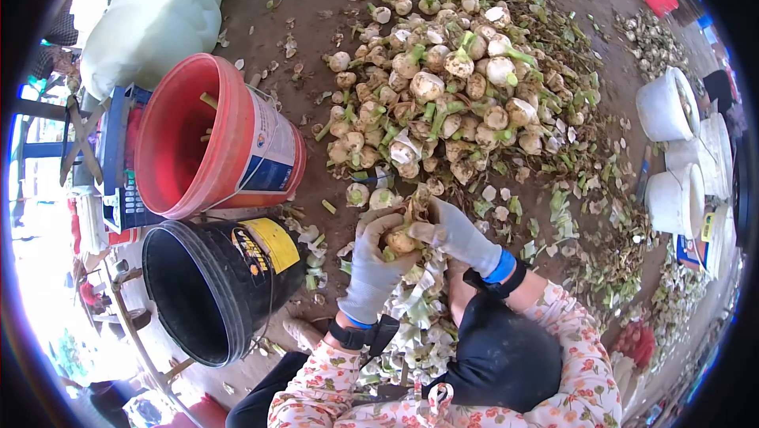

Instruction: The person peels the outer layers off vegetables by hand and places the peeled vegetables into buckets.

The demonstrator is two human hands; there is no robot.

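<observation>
My left hand (368,258), in a pale grey work glove, is closed around a garlic bulb (402,240) with brownish skin. Above it, my right hand (457,238), gloved the same way, pinches the dry outer skin (419,205) at the bulb's upper side. Just beyond my hands lie two loose bulbs, a garlic bulb (358,195) and a paler garlic bulb (383,199). Farther off rises a large heap of garlic bulbs (443,104), many with short green stems. Peeled skins (419,309) cover the ground below my hands, between my legs.
A red bucket (273,143) and a black bucket (261,262) with a yellow label lie tipped at my left. Behind them is a blue crate (126,183). Several white buckets (672,198) stand at the right. Dry leaves and skins (609,254) litter the dirt floor.
</observation>
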